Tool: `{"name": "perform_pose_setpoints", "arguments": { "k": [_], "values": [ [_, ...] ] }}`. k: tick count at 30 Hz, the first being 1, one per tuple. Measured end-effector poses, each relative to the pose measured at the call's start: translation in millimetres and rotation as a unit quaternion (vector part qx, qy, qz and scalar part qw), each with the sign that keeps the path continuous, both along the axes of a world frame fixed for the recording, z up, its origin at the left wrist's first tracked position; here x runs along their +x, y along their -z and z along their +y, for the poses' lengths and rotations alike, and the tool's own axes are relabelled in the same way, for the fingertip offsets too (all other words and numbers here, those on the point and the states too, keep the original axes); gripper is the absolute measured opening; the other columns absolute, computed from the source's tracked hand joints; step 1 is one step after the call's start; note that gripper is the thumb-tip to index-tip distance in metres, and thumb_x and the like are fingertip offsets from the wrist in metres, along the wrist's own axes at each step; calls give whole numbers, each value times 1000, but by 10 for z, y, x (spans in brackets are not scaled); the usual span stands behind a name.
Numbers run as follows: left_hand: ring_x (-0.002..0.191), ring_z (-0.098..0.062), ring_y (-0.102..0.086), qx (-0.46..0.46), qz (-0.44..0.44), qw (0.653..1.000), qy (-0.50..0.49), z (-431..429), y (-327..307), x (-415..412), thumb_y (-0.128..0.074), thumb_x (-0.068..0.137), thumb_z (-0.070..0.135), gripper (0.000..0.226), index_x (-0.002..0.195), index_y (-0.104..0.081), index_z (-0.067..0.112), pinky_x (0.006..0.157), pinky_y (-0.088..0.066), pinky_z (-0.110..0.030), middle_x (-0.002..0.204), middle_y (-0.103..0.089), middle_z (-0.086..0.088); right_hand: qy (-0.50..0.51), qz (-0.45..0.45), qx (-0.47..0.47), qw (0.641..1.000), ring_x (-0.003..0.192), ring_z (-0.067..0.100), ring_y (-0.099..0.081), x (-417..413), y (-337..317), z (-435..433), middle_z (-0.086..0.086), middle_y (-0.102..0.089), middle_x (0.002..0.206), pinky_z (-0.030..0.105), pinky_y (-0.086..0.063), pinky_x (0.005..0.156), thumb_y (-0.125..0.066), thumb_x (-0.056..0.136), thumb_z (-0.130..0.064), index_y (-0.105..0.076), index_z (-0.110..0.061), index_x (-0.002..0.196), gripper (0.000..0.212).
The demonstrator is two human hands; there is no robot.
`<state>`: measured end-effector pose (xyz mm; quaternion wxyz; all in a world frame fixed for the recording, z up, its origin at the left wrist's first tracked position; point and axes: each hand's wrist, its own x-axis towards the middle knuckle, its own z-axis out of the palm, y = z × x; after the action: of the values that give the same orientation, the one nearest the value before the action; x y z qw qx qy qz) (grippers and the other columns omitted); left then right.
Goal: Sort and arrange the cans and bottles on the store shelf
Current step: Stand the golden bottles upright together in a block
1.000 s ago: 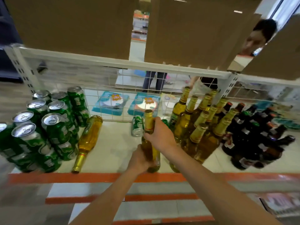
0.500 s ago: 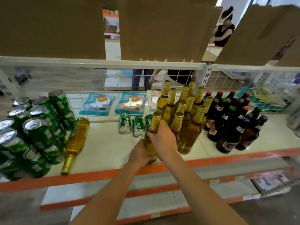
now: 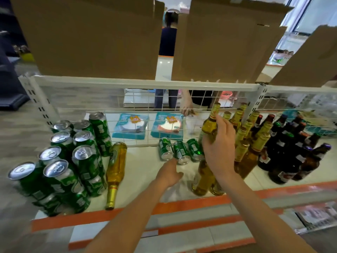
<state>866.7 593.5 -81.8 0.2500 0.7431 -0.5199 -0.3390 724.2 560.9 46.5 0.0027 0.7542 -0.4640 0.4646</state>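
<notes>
Three loose cans (image 3: pixel 179 151) lie on their sides at twelve o'clock from my left hand (image 3: pixel 169 173), which is open, fingers loosely stretched and holding nothing; with the motion blur I can't say whether a fingertip is on the middle can. My right hand (image 3: pixel 218 150) has its fingers curled round the shoulder of a golden bottle (image 3: pixel 209 125), which is tilted over the front of the upright golden bottles (image 3: pixel 244 143) at three o'clock. The main risk, as I read it, is that bottle's base clipping a neighbour on the way down: they stand shoulder to shoulder, with the dark bottles (image 3: pixel 291 150) just beside them, so one knock could topple several. Another bottle (image 3: pixel 204 179) stands under my right wrist near the front edge, and a careless forearm could sweep it off. The loose cans would roll at a push rather than slide. At nine o'clock the stacked cans (image 3: pixel 73 161) are two tiers high, and a lying bottle (image 3: pixel 116 170) rests against them, so nudging it might unsettle the stack. The shelf (image 3: pixel 142 207) is smooth and white with an orange lip, which gives little grip. A wire mesh (image 3: pixel 145 106) backs it, blue packs (image 3: pixel 133 126) lie beyond it, cardboard boxes (image 3: pixel 91 37) sit above, and a person (image 3: pixel 166 97) stands in the aisle behind.
</notes>
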Motion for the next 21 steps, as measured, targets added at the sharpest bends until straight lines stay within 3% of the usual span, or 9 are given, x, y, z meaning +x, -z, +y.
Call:
{"name": "perform_pose_setpoints", "arguments": {
  "k": [3, 10, 15, 19, 21],
  "values": [
    [126, -25, -54, -1, -8, 1000, -19, 9, -33, 274, -66, 90, 31, 60, 144, -44, 17, 103, -46, -37, 141, -53, -10, -36, 67, 4, 997, 131, 23, -43, 359, -113, -48, 8, -51, 138, 36, -40, 111, -69, 88, -15, -47, -13, 140, 57],
    [119, -25, -57, 16, -5, 998, -55, -12, 114, 694, -64, 91, 30, 49, 137, -53, 16, 97, -48, -31, 135, -58, -9, -50, 257, 245, 933, 118, 25, -55, 1052, 372, -426, 8, -56, 132, 37, -51, 90, -63, 93, -26, -47, -20, 140, 50],
    [121, -24, -56, 48, 23, 994, -98, -147, 215, 899, -65, 90, 41, 62, 142, -48, 12, 93, -48, -30, 140, -54, -8, -36, 255, 370, 893, 103, 24, -63, 1311, 778, -892, 7, -63, 120, 40, -58, 85, -67, 88, -22, -51, -19, 133, 49],
    [120, -24, -57, 70, 32, 990, -119, -298, 357, 996, -66, 88, 44, 67, 142, -47, 10, 93, -48, -30, 141, -54, -9, -36, 266, 396, 878, 97, 22, -61, 1519, 1048, -1263, 8, -64, 116, 36, -55, 83, -65, 90, -28, -56, -13, 122, 36],
    [110, -21, -59, 74, 34, 988, -130, -381, 410, 984, -66, 88, 45, 61, 137, -52, 11, 88, -49, -30, 134, -59, -8, -42, 272, 399, 875, 103, 26, -62, 1656, 1185, -1381, 9, -63, 113, 37, -54, 84, -64, 91, -30, -57, -7, 121, 38]
  ]
}}
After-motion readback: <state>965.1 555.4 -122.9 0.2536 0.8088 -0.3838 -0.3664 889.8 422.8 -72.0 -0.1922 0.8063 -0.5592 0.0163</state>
